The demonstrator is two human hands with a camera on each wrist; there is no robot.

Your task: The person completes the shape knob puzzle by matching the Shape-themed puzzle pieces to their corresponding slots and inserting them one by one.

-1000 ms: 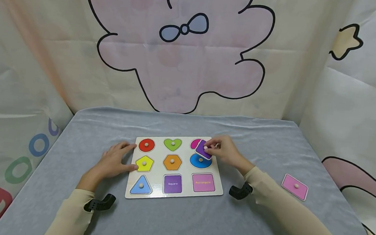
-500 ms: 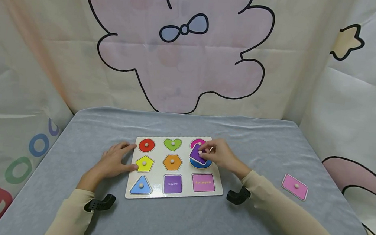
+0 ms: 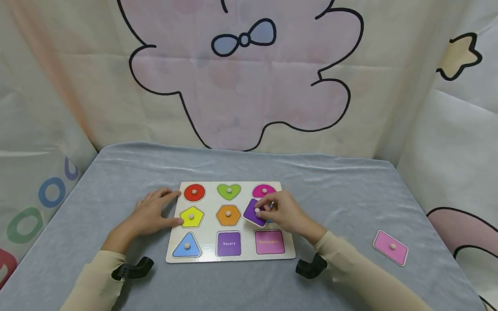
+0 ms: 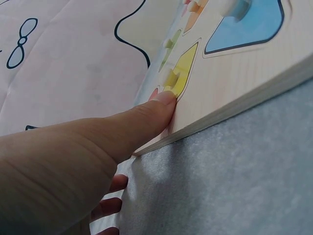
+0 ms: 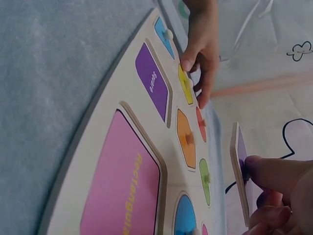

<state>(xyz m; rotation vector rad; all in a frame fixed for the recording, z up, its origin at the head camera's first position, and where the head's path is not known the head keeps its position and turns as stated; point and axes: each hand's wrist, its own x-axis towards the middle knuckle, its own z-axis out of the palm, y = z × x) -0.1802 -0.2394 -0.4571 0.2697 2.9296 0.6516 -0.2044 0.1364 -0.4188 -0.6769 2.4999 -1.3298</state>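
Observation:
My right hand pinches the small knob of a purple square puzzle piece. The piece is held tilted above the wooden puzzle board, as the right wrist view shows, and overlaps the blue oval piece. On the board, the purple recess marked "Square" and the pink recess marked "Rectangular" have no piece in them. My left hand rests at the board's left edge, its thumb on top beside the yellow pentagon piece and its other fingers spread along the side.
A pink rectangle piece with a knob lies on the grey cloth to the right. Knobbed red, green, magenta, orange and blue pieces sit in the board. Printed curtains stand behind and at both sides of the table.
My right hand has carried the purple square piece left and toward me, off the magenta piece and down past the blue oval. My left hand and the board have stayed in place.

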